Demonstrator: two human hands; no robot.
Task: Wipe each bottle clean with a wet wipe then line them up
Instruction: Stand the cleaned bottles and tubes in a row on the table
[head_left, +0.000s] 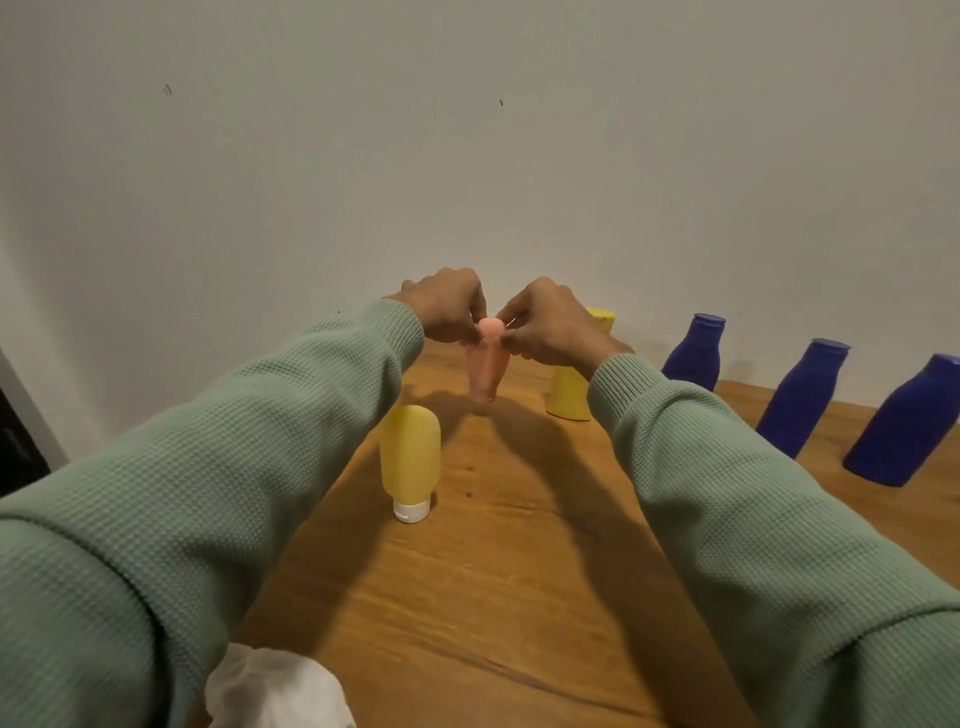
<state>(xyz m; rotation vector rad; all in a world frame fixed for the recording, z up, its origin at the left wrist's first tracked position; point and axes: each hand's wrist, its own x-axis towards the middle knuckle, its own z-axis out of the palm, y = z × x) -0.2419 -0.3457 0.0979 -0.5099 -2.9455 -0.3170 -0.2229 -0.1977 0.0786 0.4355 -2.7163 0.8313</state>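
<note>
A small pink bottle (486, 364) stands far out on the wooden table (493, 571). My left hand (449, 306) and my right hand (550, 325) pinch its rounded top from either side. A yellow tube (410, 457) stands on its white cap nearer to me, left of centre. Partly hidden behind my right wrist is a second yellow bottle (571, 389). Three dark blue bottles (696, 353) (802, 397) (906, 421) stand in a row along the right. A crumpled white wipe (275, 691) lies at the near edge, under my left arm.
A plain pale wall (467, 156) rises right behind the table's far edge. The table's left edge runs diagonally under my left sleeve, with a dark gap (15, 447) beyond it.
</note>
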